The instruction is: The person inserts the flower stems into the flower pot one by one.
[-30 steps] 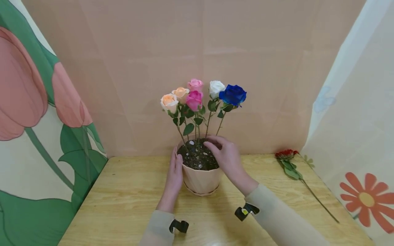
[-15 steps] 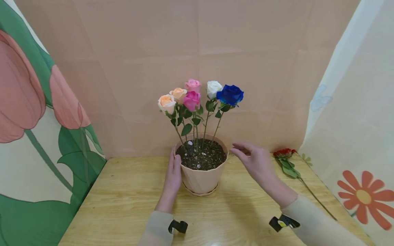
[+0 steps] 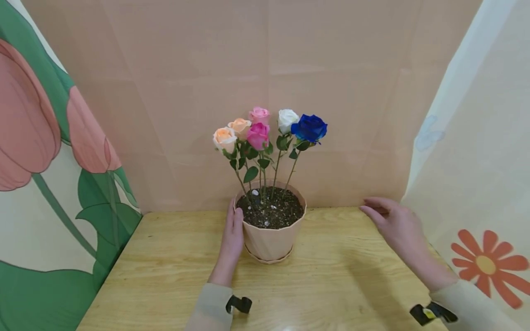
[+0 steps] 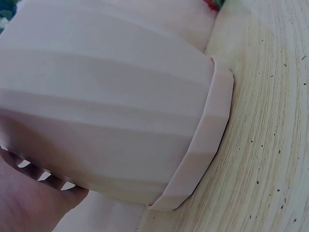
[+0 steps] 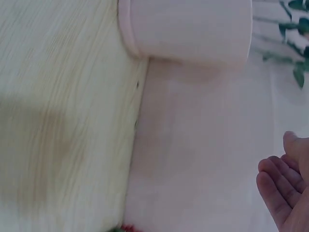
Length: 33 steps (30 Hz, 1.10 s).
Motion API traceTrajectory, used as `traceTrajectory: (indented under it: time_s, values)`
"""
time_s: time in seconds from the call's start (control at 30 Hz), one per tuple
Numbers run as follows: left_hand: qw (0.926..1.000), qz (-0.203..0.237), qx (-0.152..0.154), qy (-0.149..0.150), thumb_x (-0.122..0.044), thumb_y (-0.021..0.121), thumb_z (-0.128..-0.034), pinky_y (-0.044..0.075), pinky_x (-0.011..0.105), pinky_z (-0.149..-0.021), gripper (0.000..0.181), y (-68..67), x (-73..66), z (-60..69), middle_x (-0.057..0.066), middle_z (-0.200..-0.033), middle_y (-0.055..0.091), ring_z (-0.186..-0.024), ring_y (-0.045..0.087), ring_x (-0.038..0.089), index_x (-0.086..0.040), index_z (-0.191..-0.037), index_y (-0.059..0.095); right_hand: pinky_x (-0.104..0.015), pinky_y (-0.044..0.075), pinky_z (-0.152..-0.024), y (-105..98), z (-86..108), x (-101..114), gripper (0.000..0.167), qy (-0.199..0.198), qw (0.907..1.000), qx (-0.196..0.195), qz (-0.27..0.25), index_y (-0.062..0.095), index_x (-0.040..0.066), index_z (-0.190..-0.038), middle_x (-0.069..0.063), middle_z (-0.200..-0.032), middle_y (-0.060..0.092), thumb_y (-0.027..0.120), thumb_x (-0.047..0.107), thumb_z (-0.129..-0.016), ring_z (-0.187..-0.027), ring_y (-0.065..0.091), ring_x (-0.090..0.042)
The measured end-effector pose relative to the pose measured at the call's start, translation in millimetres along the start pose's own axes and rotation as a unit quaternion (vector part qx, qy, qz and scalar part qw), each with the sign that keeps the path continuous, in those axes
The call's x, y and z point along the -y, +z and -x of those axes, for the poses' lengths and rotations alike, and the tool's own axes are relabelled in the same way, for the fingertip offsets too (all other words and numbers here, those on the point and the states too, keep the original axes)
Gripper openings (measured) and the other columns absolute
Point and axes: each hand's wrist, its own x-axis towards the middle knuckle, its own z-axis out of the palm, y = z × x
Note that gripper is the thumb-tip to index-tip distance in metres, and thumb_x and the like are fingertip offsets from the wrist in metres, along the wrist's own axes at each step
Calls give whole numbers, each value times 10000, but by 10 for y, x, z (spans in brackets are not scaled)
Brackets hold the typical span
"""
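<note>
A pale pink flowerpot (image 3: 271, 241) filled with dark soil (image 3: 275, 211) stands on its saucer. From the soil rise artificial roses: a blue rose (image 3: 309, 128), a white rose (image 3: 287, 120), two pink ones and two peach ones. My left hand (image 3: 233, 234) rests against the pot's left side, its fingers laid along the wall in the left wrist view. Away to the right, my right hand (image 3: 397, 227) hovers with loosely bent fingers and nothing between them. It covers the red flower in the head view; a bit of red petal (image 5: 129, 228) shows in the right wrist view.
The pot stands on a light wooden table (image 3: 323, 285), near its back edge. Behind rises a beige cloth backdrop (image 3: 186, 92). Printed flower panels flank the table, with pink tulips (image 3: 25, 115) on the left and an orange flower (image 3: 486, 265) on the right.
My right hand has left the soil near the blue rose's stem and moved right, to where the red flower lay in view. My left hand stays at the pot.
</note>
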Motion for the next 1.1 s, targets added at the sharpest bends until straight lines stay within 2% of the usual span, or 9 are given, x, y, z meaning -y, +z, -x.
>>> traceTrajectory:
  time_s: [0.07, 0.23, 0.3, 0.37, 0.5, 0.73, 0.93, 1.1]
  values:
    - [10000, 0, 17, -19, -577, 298, -1195, 140, 631, -1335, 673, 1, 10, 0, 62, -1845, 132, -1668, 169, 383, -306, -1793, 151, -191, 497, -725, -59, 29, -148, 251, 148, 9997, 21, 184, 835, 95, -1233, -98, -1058, 836, 837, 234, -1024, -877, 777, -341]
    - [10000, 11, 42, -75, -533, 300, -1208, 140, 642, -1332, 638, -11, 20, 4, 64, -1846, 124, -1669, 162, 389, -326, -1792, 148, -547, 555, -776, -165, 125, -493, 298, 503, 9972, 229, 503, 806, 68, -1262, -156, -1089, 826, 800, 281, -1054, -942, 767, -422]
    - [9999, 16, 58, -117, -536, 303, -1206, 140, 641, -1332, 637, -15, 19, 9, 54, -1846, 120, -1669, 163, 385, -339, -1791, 144, -631, 545, -801, -190, 168, -622, 333, 579, 9960, 325, 594, 786, 36, -1281, -194, -1116, 815, 787, 288, -1064, -981, 759, -459]
    - [9999, 22, 78, -150, -544, 306, -1204, 143, 640, -1332, 639, -15, 18, 12, 36, -1845, 117, -1669, 166, 380, -352, -1790, 139, -664, 537, -811, -212, 203, -749, 363, 633, 9947, 424, 696, 772, 13, -1295, -225, -1143, 804, 774, 299, -1072, -1010, 751, -490]
    - [9999, 13, 70, -131, -553, 301, -1201, 143, 642, -1331, 648, -14, 14, 10, 44, -1846, 114, -1667, 171, 385, -347, -1791, 129, -686, 543, -784, -252, 272, -990, 443, 749, 9916, 673, 808, 740, -36, -1320, -281, -1179, 777, 750, 340, -1086, -1014, 736, -534]
    - [10000, 2, 82, -37, -536, 288, -1207, 125, 650, -1330, 638, -23, 1, 2, 63, -1847, 110, -1669, 155, 393, -334, -1792, 135, -634, 572, -708, -276, 403, -1327, 465, 1116, 9843, 1009, 928, 755, -58, -1251, -326, -1137, 762, 732, 379, -1094, -942, 737, -508]
    - [9999, 30, 110, -12, -528, 294, -1209, 123, 646, -1332, 628, -28, 0, -3, 43, -1847, 114, -1672, 148, 382, -347, -1790, 138, -609, 580, -700, -305, 506, -1561, 545, 1466, 9734, 1452, 994, 754, -97, -1242, -330, -1139, 757, 723, 426, -1092, -945, 725, -504]
    - [10000, 31, 75, -17, -514, 295, -1212, 130, 638, -1335, 619, -26, -1, 0, 53, -1846, 123, -1672, 154, 376, -345, -1789, 146, -593, 581, -696, -324, 586, -1742, 608, 1713, 9597, 1922, 1124, 756, -108, -1229, -325, -1124, 757, 703, 482, -1091, -946, 718, -503]
